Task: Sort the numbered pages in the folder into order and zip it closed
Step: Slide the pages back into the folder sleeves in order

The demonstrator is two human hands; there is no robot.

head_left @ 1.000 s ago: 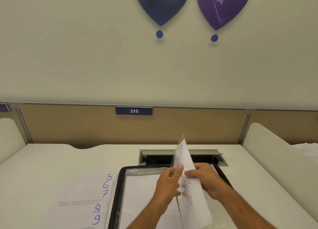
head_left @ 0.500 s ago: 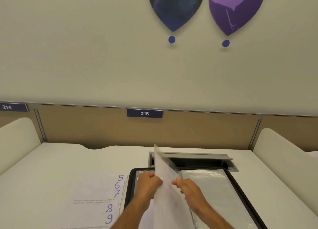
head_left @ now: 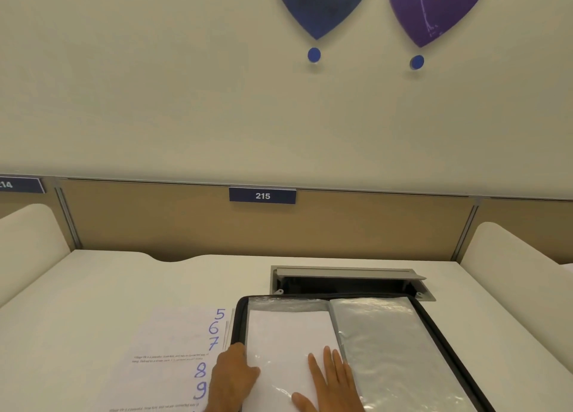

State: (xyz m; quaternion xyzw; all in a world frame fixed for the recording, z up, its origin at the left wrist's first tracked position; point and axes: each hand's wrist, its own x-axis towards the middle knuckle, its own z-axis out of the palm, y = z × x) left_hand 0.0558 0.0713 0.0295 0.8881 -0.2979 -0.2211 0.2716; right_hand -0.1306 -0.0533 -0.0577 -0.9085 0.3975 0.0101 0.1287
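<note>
We judge the chief risk to be misordering: the pages (head_left: 173,359) numbered 5 to 9 lie fanned on the desk (head_left: 93,287) just left of the folder (head_left: 434,328), outside it, and a careless gather could shuffle them or leave one behind. A second risk is a glossy sleeve (head_left: 288,343) springing up or creasing once pressure comes off, or catching in the zip. The folder lies open near the desk's front edge, black-rimmed, with a white sheet under clear plastic on its left half and an empty, silvery sleeve on the right. The left hand (head_left: 234,377) rests at the folder's left rim, knuckles up; we cannot tell whether it grips. The right hand (head_left: 331,383) presses flat on the sleeve, fingers straight.
</note>
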